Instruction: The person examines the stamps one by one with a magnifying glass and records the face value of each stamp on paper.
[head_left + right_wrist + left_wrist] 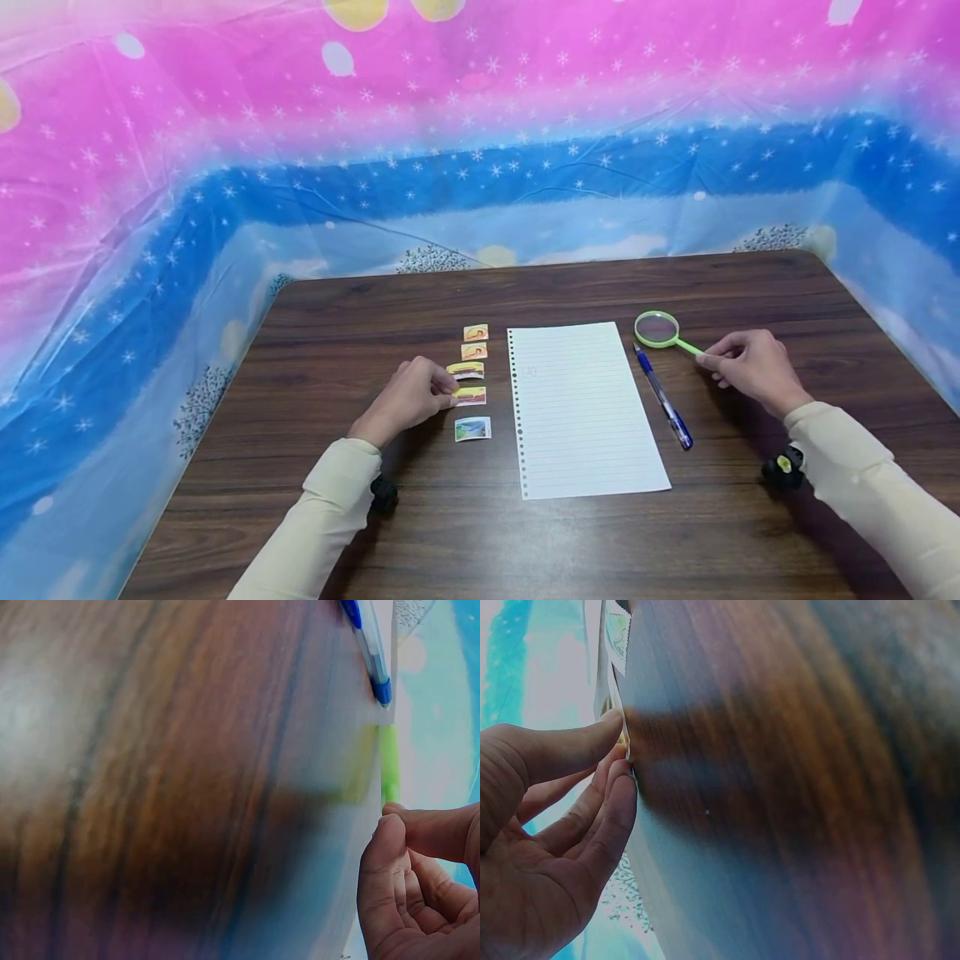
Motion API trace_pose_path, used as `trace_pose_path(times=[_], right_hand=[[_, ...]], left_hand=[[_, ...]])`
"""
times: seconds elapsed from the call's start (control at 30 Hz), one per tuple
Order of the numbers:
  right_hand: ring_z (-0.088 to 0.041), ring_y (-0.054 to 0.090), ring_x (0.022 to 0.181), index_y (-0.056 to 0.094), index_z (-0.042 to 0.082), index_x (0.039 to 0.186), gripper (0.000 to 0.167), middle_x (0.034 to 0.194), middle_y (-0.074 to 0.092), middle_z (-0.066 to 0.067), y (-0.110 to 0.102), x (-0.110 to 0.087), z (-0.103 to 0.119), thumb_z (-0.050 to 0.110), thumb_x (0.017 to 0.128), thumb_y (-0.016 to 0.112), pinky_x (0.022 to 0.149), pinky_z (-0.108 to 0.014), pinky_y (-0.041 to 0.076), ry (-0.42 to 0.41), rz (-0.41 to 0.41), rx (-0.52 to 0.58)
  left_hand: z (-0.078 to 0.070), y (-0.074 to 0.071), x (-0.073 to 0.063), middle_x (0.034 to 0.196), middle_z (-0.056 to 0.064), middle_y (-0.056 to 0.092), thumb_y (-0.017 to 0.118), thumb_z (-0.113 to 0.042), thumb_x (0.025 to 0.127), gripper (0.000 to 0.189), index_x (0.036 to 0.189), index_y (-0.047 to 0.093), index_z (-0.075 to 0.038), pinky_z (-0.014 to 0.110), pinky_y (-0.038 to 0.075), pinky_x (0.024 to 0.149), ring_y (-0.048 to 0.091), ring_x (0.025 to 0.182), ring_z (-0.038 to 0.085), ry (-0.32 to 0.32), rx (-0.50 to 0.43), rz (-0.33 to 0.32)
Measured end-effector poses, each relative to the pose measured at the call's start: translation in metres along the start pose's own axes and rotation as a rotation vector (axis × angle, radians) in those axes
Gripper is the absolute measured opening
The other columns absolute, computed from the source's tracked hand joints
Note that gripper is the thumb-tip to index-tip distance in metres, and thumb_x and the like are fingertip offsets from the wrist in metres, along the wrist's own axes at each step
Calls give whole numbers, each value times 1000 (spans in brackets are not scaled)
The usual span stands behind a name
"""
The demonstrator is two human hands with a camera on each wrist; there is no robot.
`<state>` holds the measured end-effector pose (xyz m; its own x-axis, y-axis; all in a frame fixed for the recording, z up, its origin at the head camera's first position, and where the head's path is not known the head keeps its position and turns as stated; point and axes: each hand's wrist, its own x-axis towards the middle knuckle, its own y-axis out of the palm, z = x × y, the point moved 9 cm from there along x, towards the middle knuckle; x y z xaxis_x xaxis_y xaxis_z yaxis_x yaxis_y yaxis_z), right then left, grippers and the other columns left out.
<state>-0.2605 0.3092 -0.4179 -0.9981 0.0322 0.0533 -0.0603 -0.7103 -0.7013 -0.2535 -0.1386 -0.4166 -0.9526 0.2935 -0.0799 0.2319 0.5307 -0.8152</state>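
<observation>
Hands well apart: the left hand (411, 393) pinches the left end of a yellow-and-red stamp (472, 397), and the right hand (750, 367) pinches the tail of a green magnifying glass (657, 330) between thumb and forefinger. Nearest on the dark wooden table (420, 542) is a broad stretch of wood running between the forearms, below the paper's bottom edge. Just beyond lies a blue-green landscape stamp (472, 429), lowest in the column and near the pinched one. Lined paper (588, 412) sits between the hands, punched holes down its left edge; a narrow wooden lane separates it from the stamps. Along its right edge slants a blue pen (663, 395), its upper tip just beside the sheet and close to the lens. Wood leaves side room outside both hands. Farther up come another yellow stamp (467, 371), beside the left fingers, and two small orange ones (476, 342). Beyond them, wood reaches the table's far edge, where a pink-and-blue cloth (480, 100) hangs.

Only the head view shows the lens and the whole stamp column. The left wrist view adds the thumb opposing the fingertips; the right wrist view reveals the folded remaining fingers. Whether the lens rests on the wood, I cannot tell.
</observation>
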Motion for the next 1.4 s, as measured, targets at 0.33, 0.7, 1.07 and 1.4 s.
trace_pose_path(times=[0.33, 0.7, 1.07, 1.4], right_hand=[[-19, 67, 61, 72, -10, 96, 19, 74, 71, -10, 1, 0, -9, 9, 95, 70, 55, -31, 57, 7, 8, -1], [-20, 68, 62, 73, -10, 97, 23, 73, 70, -8, 4, 0, -13, 13, 94, 73, 55, -31, 57, 15, 46, -11], [-20, 67, 62, 72, -11, 102, 29, 75, 72, -8, 3, -1, -14, 17, 94, 75, 54, -32, 57, 17, 58, -31], [-22, 66, 65, 69, -9, 108, 33, 84, 72, -14, -4, -4, -2, 20, 94, 75, 55, -33, 56, 24, 36, -61]], left_hand=[[0, 0, 0, 87, 0, 71, 78, -5, 88, 6, 94, 79, -7, 33, 55, 74, 61, 78, 13, -10, 13, 1], [1, 1, 1, 89, 1, 72, 78, -6, 88, 9, 97, 80, -7, 34, 56, 76, 62, 78, 13, -8, 16, -5], [1, 1, -2, 90, 1, 73, 79, -7, 89, 12, 100, 80, -7, 35, 57, 78, 65, 81, 12, 13, 23, -30], [-10, -9, -8, 94, 3, 75, 75, -3, 91, 14, 104, 79, -5, 37, 58, 78, 68, 86, 14, 50, 36, -53]])
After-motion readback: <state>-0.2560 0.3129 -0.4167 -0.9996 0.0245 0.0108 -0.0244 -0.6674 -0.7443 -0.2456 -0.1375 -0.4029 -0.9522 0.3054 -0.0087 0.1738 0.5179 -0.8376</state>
